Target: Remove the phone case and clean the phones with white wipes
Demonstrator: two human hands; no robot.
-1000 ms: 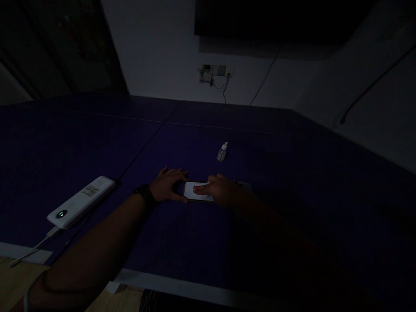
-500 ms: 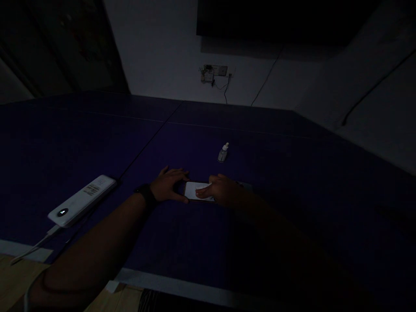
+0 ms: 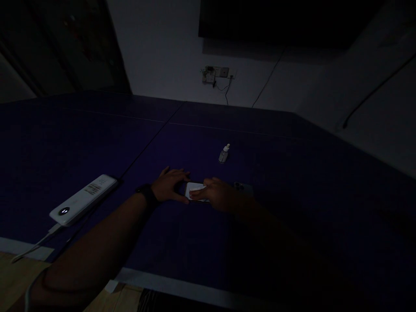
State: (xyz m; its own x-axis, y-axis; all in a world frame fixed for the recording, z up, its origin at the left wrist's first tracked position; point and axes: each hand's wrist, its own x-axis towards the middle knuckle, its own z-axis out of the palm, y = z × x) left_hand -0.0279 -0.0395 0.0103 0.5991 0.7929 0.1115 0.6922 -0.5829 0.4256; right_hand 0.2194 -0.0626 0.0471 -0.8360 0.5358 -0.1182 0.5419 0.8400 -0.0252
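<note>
A smartphone (image 3: 189, 186) with a bright white face lies flat on the dark blue surface. My left hand (image 3: 167, 185), with a dark watch at the wrist, holds its left end between spread thumb and fingers. My right hand (image 3: 221, 195) is over its right part, fingers curled and pressing down a thin white piece, seemingly a wipe (image 3: 197, 189). A second phone (image 3: 247, 190), its camera cluster upward, shows partly behind my right hand. Beyond the hands, a clear dropper bottle (image 3: 223, 156) with a white top stands upright.
A white power bank (image 3: 84, 199) with a lit display and a cable (image 3: 35, 247) lies at left. The blue surface (image 3: 182, 242) ends in a pale front edge. Wall sockets (image 3: 216, 73) and a dark screen (image 3: 276, 21) are at the back. The room is very dim.
My right hand has slid left along the phone with the white wipe, uncovering more of the second phone's cameras. My left hand stays at the phone's end.
</note>
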